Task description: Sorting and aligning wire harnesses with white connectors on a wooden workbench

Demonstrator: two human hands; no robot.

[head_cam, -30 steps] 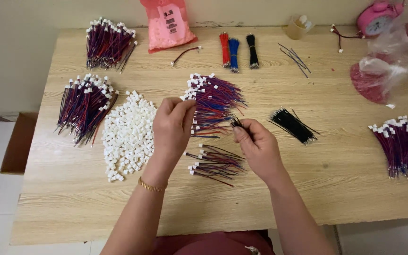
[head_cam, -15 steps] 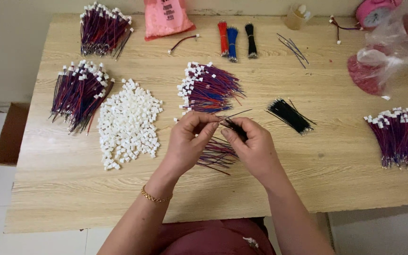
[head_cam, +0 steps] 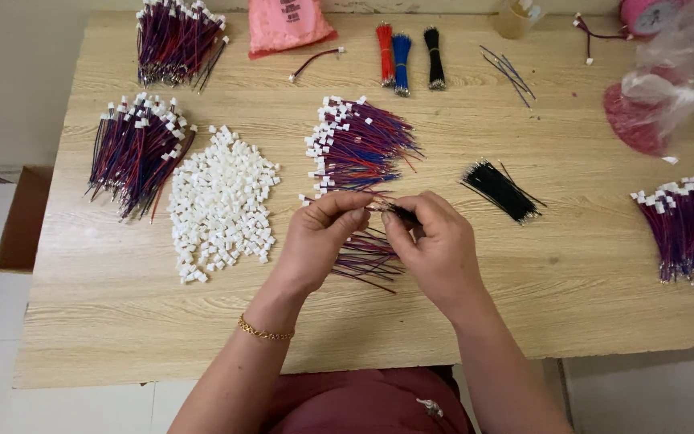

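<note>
Both hands meet mid-tabletop (head_cam: 475, 313): left hand (head_cam: 323, 237) & right hand (head_cam: 435, 245) each pinch thin black wire (head_cam: 399, 213), above loose wire bundle (head_cam: 367, 257); white connector pile (head_cam: 222, 205) toward left edge.

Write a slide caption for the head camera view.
Both hands pinch thin wires above a wooden table strewn with wire bundles and white connectors.

Head view, steeply down onto table (head_cam: 524, 305)
</note>
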